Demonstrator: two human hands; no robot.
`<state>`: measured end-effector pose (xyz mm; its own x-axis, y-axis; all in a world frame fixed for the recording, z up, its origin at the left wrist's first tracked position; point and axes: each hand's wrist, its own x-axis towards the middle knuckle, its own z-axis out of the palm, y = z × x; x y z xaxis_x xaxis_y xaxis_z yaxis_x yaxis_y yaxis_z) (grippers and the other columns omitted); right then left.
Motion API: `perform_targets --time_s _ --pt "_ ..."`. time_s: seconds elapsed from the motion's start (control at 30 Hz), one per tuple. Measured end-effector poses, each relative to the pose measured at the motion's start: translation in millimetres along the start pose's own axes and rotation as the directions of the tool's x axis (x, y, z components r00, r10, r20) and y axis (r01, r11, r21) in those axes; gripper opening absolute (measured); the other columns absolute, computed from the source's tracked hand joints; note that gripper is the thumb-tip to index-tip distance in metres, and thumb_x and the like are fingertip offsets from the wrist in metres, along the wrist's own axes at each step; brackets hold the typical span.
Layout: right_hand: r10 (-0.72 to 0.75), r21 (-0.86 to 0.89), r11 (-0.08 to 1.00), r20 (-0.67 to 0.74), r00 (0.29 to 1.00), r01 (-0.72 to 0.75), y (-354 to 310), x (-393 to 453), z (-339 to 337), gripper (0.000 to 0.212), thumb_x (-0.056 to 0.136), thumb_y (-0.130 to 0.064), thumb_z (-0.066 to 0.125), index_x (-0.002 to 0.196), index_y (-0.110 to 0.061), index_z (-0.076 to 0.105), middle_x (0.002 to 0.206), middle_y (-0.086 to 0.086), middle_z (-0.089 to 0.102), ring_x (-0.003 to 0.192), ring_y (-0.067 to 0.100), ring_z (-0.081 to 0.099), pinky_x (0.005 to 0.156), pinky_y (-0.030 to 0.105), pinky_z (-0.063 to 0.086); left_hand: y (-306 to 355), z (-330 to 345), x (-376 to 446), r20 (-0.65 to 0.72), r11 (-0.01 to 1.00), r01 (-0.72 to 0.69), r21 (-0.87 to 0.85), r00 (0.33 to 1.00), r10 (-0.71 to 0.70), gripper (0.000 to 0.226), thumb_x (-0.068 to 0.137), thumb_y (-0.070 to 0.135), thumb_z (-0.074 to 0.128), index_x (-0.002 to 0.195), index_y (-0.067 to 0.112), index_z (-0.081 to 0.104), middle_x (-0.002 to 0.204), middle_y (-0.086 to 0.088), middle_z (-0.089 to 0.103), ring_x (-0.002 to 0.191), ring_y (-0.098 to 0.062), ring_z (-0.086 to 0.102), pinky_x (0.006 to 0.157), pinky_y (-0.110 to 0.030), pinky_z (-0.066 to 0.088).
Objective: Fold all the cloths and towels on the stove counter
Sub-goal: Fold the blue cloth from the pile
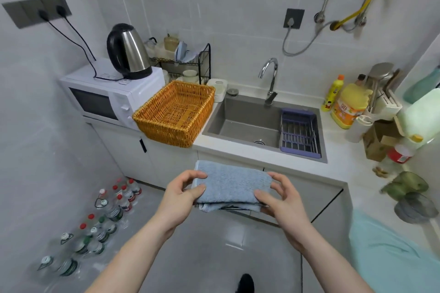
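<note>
A folded light blue towel (232, 184) is held in the air in front of the counter, below the sink. My left hand (182, 194) pinches its left edge between thumb and fingers. My right hand (279, 195) grips its right edge, thumb on top. A woven orange basket (152, 123) stands empty on the counter, beside the microwave. A crumpled green cloth (404, 184) lies on the counter at the far right.
A grey sink (240, 112) with a purple drain rack (298, 131) and a tap (270, 78) sits mid-counter. A microwave (104, 100) carries a kettle (128, 52). Oil and detergent bottles (347, 104) crowd the right. Several water bottles (104, 216) stand on the floor at left.
</note>
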<state>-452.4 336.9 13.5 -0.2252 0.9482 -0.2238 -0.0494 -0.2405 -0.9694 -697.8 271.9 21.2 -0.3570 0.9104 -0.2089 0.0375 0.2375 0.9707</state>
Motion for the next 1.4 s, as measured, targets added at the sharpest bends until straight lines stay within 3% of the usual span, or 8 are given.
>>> perform_targets --time_s 0.13,0.4,0.5,0.6,0.77,1.1,1.27,1.4 --pt "0.001 0.003 1.0 0.066 0.998 -0.001 -8 65 24 0.044 0.086 -0.006 0.078 0.124 -0.023 0.06 0.122 0.002 0.07 0.094 0.019 0.076 0.069 0.027 0.059 9 -13 50 -0.047 1.0 -0.002 0.004 0.999 0.002 0.028 0.096 0.009 0.066 0.098 0.036 0.074 0.121 0.017 0.068 0.112 -0.002 0.061 0.099 -0.032 0.049" --pt "0.03 -0.02 0.999 0.219 0.975 -0.026 -37 199 82 0.04 0.087 -0.014 0.079 0.121 -0.025 0.061 0.12 -0.002 0.071 0.096 0.021 0.075 0.077 0.039 0.064 46 -50 154 -0.204 0.999 0.014 0.034 0.979 -0.007 0.025 0.097 0.01 0.065 0.102 0.034 0.073 0.113 0.005 0.069 0.1 -0.015 0.065 0.08 -0.026 0.052" --pt "0.031 -0.072 0.997 0.275 0.961 -0.011 -52 242 102 0.039 0.088 -0.018 0.079 0.121 -0.027 0.06 0.119 -0.008 0.07 0.093 0.015 0.075 0.071 0.029 0.061 55 -59 189 -0.26 1.0 0.001 0.029 0.966 0.007 0.022 0.098 0.008 0.063 0.108 0.025 0.071 0.101 0.007 0.067 0.072 0.0 0.062 0.059 -0.009 0.044" --pt "0.057 -0.106 0.994 0.307 0.95 -0.026 -58 278 122 0.043 0.088 -0.021 0.08 0.124 -0.028 0.059 0.121 -0.007 0.068 0.095 0.015 0.075 0.071 0.03 0.061 54 -70 217 -0.3 0.999 0.044 0.013 0.953 -0.038 0.024 0.097 0.01 0.062 0.106 0.03 0.072 0.083 0.008 0.057 0.055 -0.003 0.047 0.054 -0.018 0.038" --pt "0.094 -0.159 0.986 0.327 0.94 -0.044 -64 337 155 0.042 0.087 -0.022 0.08 0.122 -0.027 0.058 0.124 -0.003 0.065 0.093 0.02 0.076 0.078 0.047 0.064 52 -91 279 -0.319 0.995 0.102 0.002 0.943 -0.096 0.032 0.092 0.007 0.059 0.104 0.034 0.07 0.092 0.007 0.056 0.072 -0.012 0.048 0.059 -0.028 0.037" --pt "0.14 -0.2 0.974 0.157 0.978 -0.107 -46 472 232 0.047 0.091 -0.015 0.074 0.13 -0.028 0.052 0.125 -0.003 0.059 0.092 0.021 0.075 0.075 0.042 0.065 46 -149 463 -0.15 0.967 0.142 0.213 0.982 -0.111 0.037 0.09 0.006 0.058 0.113 0.035 0.061 0.123 0.011 0.052 0.112 -0.01 0.051 0.076 -0.026 0.046" --pt "0.198 -0.356 0.922 0.093 0.976 -0.153 -31 537 281 0.057 0.089 -0.012 0.065 0.137 -0.033 0.043 0.121 -0.005 0.057 0.091 0.028 0.073 0.073 0.045 0.064 24 -179 553 -0.088 0.906 0.18 0.382 0.983 -0.159 0.035 0.092 0.01 0.056 0.117 0.034 0.053 0.129 0.006 0.051 0.102 -0.006 0.055 0.075 -0.024 0.046" --pt "0.258 -0.439 0.869 0.011 0.966 -0.227 -11 577 309 0.059 0.091 -0.01 0.059 0.143 -0.027 0.037 0.107 -0.002 0.062 0.083 0.02 0.07 0.058 0.025 0.057 4 -188 608 -0.035 0.858 0.254 0.446 0.963 -0.267 0.037 0.093 0.011 0.055 0.125 0.03 0.049 0.132 0.005 0.046 0.098 -0.006 0.051 0.069 -0.018 0.041"
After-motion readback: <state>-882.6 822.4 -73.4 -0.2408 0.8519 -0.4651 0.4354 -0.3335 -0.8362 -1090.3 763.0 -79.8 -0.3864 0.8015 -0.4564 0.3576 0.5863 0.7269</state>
